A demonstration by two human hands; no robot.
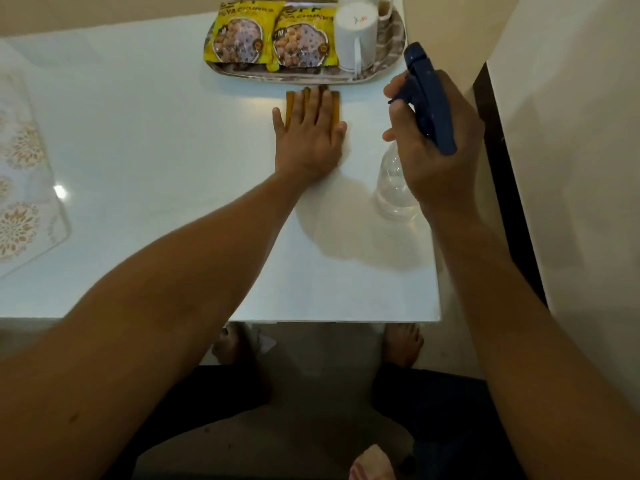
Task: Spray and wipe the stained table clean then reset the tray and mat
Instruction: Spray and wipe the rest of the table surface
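My left hand [310,133] lies flat, fingers spread, pressing a folded cloth with a yellow-brown edge [335,105] onto the white table [145,140], just in front of the tray. My right hand [433,143] grips a spray bottle with a blue trigger head [429,98] and a clear body [393,181], held above the table's right side, nozzle pointing away from me. A metal tray [388,50] at the far edge holds two yellow snack packets [270,32] and a white mug [355,36]. A patterned mat [20,188] lies at the left edge.
A second cup [384,8] stands behind the mug on the tray. The table's near edge [329,320] runs above my bare feet [403,344]. A wall [571,133] rises close on the right. A piece of cloth [370,462] lies on the floor.
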